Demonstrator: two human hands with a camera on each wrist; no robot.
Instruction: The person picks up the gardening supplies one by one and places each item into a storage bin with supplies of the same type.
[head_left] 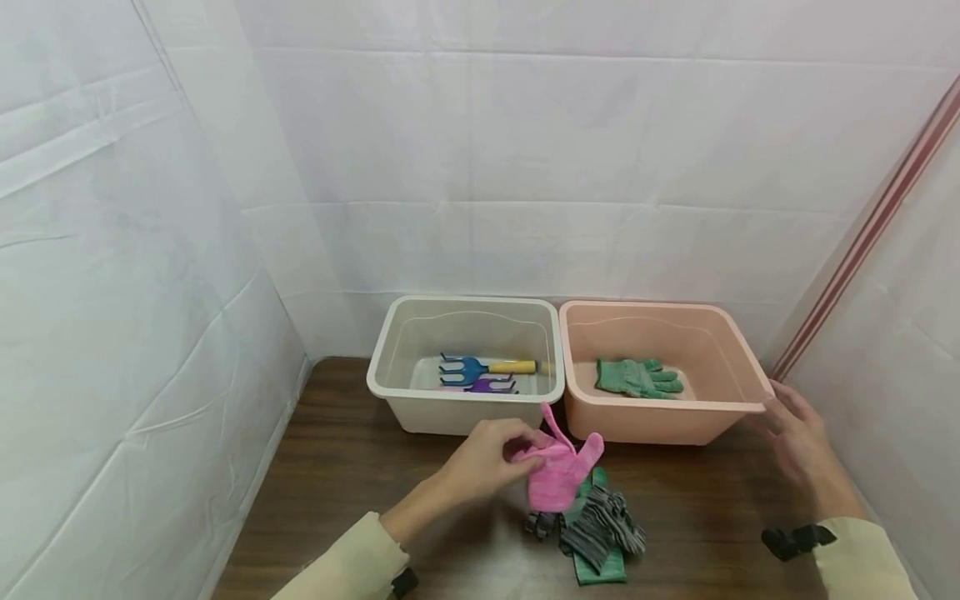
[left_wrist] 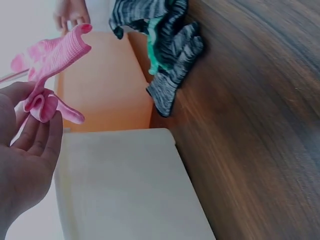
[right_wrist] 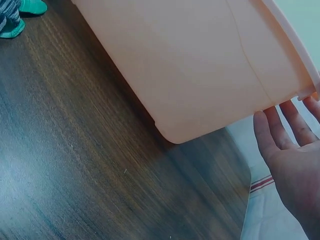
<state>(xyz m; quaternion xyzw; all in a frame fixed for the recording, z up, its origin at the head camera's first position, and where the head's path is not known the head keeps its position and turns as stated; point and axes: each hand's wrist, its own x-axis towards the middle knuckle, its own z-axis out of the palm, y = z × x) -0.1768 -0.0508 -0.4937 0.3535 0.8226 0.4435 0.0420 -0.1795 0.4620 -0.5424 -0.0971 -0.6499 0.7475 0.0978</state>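
Observation:
My left hand (head_left: pixel 491 458) pinches a pink glove (head_left: pixel 558 475) between thumb and fingers, above the table and in front of the bins. In the left wrist view the pink glove (left_wrist: pixel 60 60) hangs bunched at the fingertips. Below it lies a pile of gloves: grey-striped gloves (head_left: pixel 600 525) over a green glove (head_left: pixel 603 569). At the far right, my right hand (head_left: pixel 806 442) rests with extended fingers against the side of the peach bin (head_left: pixel 652 422); the right wrist view shows its fingertips (right_wrist: pixel 260 117) at the wall under the rim. A green glove (head_left: pixel 637 379) lies inside that bin.
Left of the peach bin, nearly touching it, stands a whitish bin (head_left: pixel 465 415) holding a blue hand rake with a yellow handle (head_left: pixel 513 367) and a purple hand rake (head_left: pixel 487 386). White cloth walls (head_left: pixel 480 167) enclose the wooden table (head_left: pixel 360 483) at the back and sides.

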